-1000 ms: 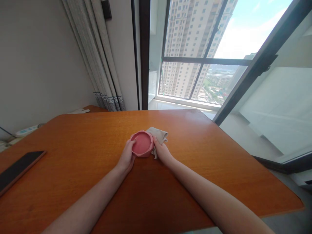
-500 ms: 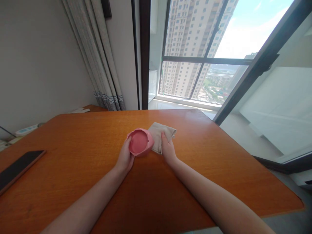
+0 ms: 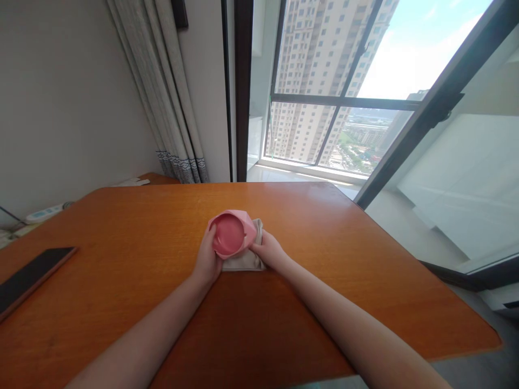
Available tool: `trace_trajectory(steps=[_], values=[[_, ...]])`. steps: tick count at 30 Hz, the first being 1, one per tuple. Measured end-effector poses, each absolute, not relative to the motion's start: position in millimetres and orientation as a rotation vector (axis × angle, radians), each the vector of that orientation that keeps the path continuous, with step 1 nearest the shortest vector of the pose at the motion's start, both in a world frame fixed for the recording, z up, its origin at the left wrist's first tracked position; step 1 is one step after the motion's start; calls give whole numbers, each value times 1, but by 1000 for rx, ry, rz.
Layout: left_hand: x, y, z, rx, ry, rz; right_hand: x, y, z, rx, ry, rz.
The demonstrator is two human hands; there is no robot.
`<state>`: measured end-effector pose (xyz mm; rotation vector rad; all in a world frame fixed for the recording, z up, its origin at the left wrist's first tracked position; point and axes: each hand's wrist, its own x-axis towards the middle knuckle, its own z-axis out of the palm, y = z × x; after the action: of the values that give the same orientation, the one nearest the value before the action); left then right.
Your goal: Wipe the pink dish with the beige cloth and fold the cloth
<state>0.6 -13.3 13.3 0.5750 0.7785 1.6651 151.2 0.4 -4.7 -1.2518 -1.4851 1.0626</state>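
A pink ashtray (image 3: 230, 235) with faceted sides and a small notch in its rim is tilted so its round hollow faces me. My left hand (image 3: 208, 254) grips its left side, thumb over the rim and fingers behind. Against its underside and right side lies a folded beige cloth (image 3: 244, 262), partly covered by the ashtray. My right hand (image 3: 271, 249) is closed on the right part of the cloth, its thumb close to the ashtray's outer wall. Both hands are just over the wooden table (image 3: 251, 335).
A dark phone-like slab (image 3: 34, 275) lies on the left of the table. Behind that, a white power strip (image 3: 44, 214) sits by the wall. A grey curtain (image 3: 162, 92) hangs at the back left, and a dark-framed window (image 3: 340, 101) stands beyond the table.
My right hand has moved left with the cloth, bringing it behind and under the ashtray. The ashtray has tilted slightly; my left hand keeps its hold.
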Motion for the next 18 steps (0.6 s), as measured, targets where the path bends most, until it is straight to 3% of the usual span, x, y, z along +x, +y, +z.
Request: trace_trajectory(steps=[4,10,18], values=[[-2,-7,7,512,828,1593,158,-1,5,-1180,-1421,704],[1,-12,7,698,834,1471,147,-14,9,-957,-1489,1070],[3,-9,0,847,772,1264,173,22,4,-1032,-737,1450]])
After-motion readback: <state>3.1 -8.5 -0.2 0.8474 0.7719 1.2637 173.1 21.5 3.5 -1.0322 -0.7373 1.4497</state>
